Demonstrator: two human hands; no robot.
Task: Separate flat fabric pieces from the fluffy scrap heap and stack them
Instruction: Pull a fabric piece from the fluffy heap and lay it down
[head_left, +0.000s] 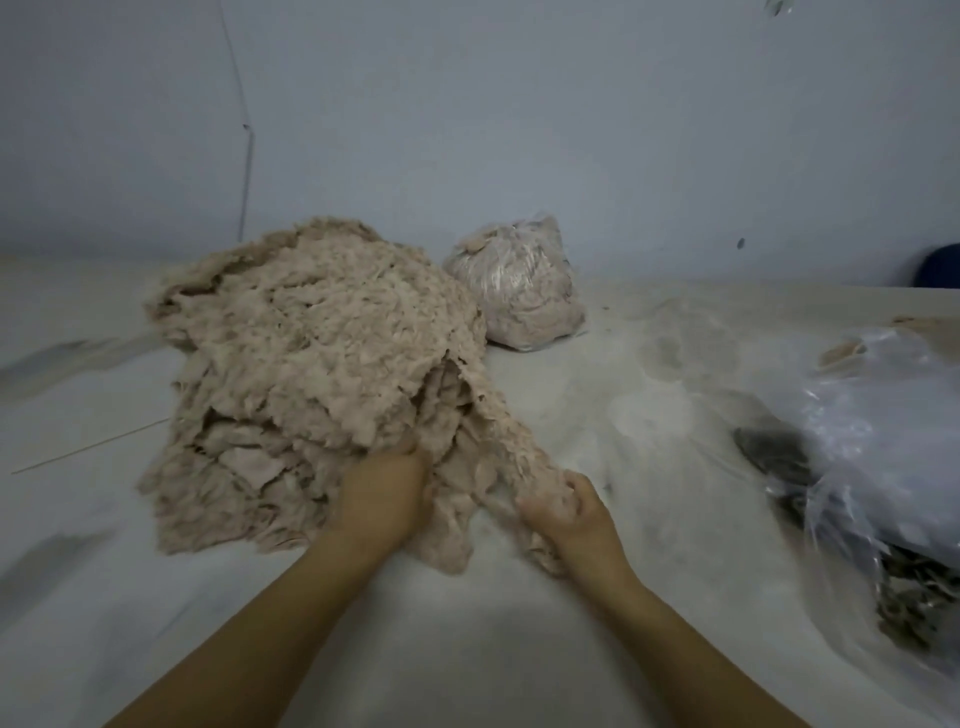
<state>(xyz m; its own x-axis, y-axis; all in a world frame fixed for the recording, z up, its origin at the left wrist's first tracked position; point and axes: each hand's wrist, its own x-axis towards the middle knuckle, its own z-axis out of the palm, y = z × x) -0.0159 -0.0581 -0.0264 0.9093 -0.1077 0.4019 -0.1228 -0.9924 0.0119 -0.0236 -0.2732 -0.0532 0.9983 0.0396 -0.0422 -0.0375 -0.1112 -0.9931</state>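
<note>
A big heap of beige fluffy fabric scraps (317, 364) lies on the pale table (519, 649), left of centre. A long fluffy strip (498, 436) runs from the heap's right side down toward me. My left hand (384, 493) digs into the heap's near edge, fingers curled into the scraps. My right hand (571, 514) grips the near end of the strip, fingers closed round it. Flat layered pieces show in the heap's front left side (234, 457).
A clear plastic bag stuffed with beige scraps (519, 291) stands behind the heap on the right. A large crumpled plastic bag with dark scraps (872, 467) lies at the right edge. A grey wall rises behind the table.
</note>
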